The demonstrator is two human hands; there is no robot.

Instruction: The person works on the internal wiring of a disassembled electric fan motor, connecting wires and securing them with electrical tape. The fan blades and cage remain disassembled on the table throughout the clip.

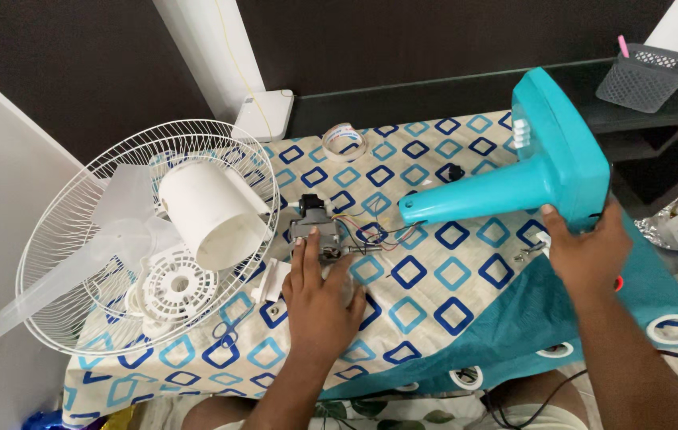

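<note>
My right hand [586, 251] grips the edge of a turquoise fan stand base [550, 163], which lies tipped on its side with its neck pointing left. Thin coloured wires [371, 231] run from the neck's end to a small grey fan motor [312, 225] on the patterned tablecloth [402, 318]. My left hand [319, 299] rests flat on the cloth with its fingertips touching the motor and its metal shaft. A white motor housing cover [211, 211] lies just left of the motor.
A white wire fan guard [116, 239] with a translucent blade and a round white plastic grille sits at the left edge. A tape roll [344, 139] and a white box lie at the back. A grey mesh basket [645, 76] stands on the dark shelf, top right.
</note>
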